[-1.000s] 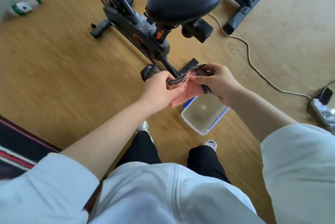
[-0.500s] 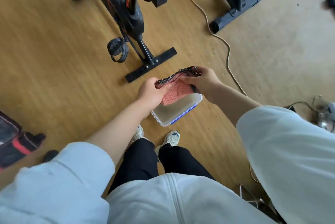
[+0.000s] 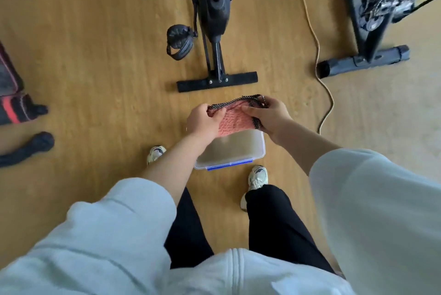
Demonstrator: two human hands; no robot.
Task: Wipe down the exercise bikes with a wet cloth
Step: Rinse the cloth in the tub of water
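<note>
Now directly over the container (image 3: 235, 151), both hands, left (image 3: 202, 121) and right (image 3: 269, 113), grip the pink cloth (image 3: 232, 120).

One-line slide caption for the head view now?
Both hands, left and right, hold a pink cloth above a clear container.

floor (image 3: 100, 39): wood-look, warm yellow-brown, paler toward the right
cable (image 3: 317, 39): beige, ran across the floor, curving toward the near side
rug (image 3: 9, 94): dark with red stripes, at left edge
light: soft, even daylight, faint shadows
</note>
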